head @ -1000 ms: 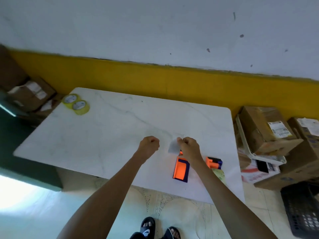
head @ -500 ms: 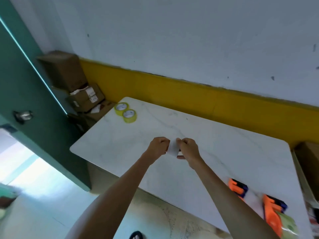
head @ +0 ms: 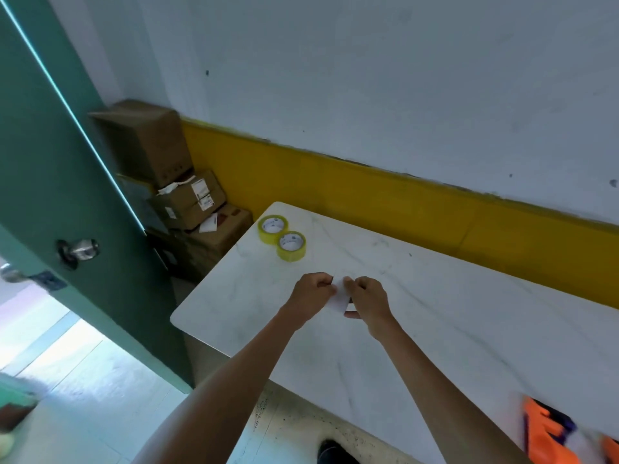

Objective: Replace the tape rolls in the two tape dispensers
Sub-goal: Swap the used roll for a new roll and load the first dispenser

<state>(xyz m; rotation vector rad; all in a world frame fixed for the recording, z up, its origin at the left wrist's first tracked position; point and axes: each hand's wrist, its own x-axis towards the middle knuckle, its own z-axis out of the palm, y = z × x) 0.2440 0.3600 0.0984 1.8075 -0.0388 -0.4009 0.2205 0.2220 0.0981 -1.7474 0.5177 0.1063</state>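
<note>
My left hand [head: 313, 294] and my right hand [head: 368, 301] are closed together above the white marble table [head: 452, 329], both pinching a small pale strip of tape [head: 340, 298] between them. Two yellow tape rolls [head: 282, 236] lie flat side by side near the table's far left corner, a short way beyond my hands. An orange and dark blue tape dispenser [head: 546, 430] lies at the table's near right edge, blurred. A second orange piece [head: 611, 448] shows at the frame's right border, mostly cut off.
A green door [head: 67, 195] with a metal knob [head: 82, 249] stands open on the left. Cardboard boxes [head: 174, 192] are stacked in the corner between door and table. A yellow wall band [head: 402, 199] runs behind the table. My sandalled foot [head: 331, 452] shows below.
My view has swung left: the dispensers slid to the lower right edge and the door came into sight. My hands came together on the pale strip and now sit nearer the yellow rolls.
</note>
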